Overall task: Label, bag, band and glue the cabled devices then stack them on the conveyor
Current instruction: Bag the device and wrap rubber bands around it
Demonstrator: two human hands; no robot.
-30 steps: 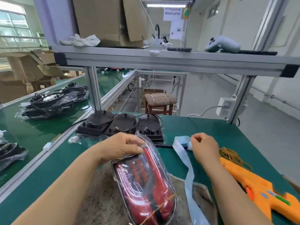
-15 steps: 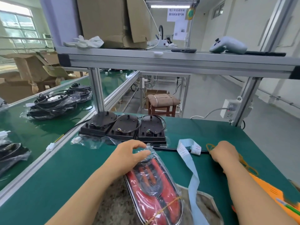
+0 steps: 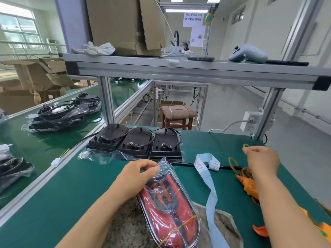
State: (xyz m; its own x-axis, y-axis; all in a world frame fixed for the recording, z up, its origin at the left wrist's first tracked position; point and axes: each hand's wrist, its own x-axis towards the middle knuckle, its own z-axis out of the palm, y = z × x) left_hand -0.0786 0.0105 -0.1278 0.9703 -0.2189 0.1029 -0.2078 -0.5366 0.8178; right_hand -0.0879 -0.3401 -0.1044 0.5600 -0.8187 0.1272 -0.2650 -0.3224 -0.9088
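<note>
The bagged device (image 3: 168, 199), red under clear plastic, is being steadied on a worn mat (image 3: 125, 230) in the middle of the green table (image 3: 71, 194). The open far end of its bag is being gathered and gripped by the left hand (image 3: 136, 176), with the fingers curled onto the plastic. A single rubber band (image 3: 245, 145) is being pinched at the fingertips of the right hand (image 3: 261, 160), which is being held raised above the table, just beyond the loose pile of bands (image 3: 238, 167).

For this unit, bagging is being judged as done. One band (image 3: 180, 228) is already being worn round the near end, so banding is being judged as half finished, with the pinched band probably meant for the far end. Whether a label is on the device cannot be told, though a label strip (image 3: 209, 183) is trailing beside it. Gluing is being taken as not yet done: the orange glue gun (image 3: 249, 187) is lying untouched under the right forearm.

Three bare black devices (image 3: 134, 142) are being kept waiting at the table's far edge, unbagged. On the conveyor (image 3: 44, 140) to the left, bagged units (image 3: 57, 115) are already being stacked, so the task is being judged as well under way but far from complete
</note>
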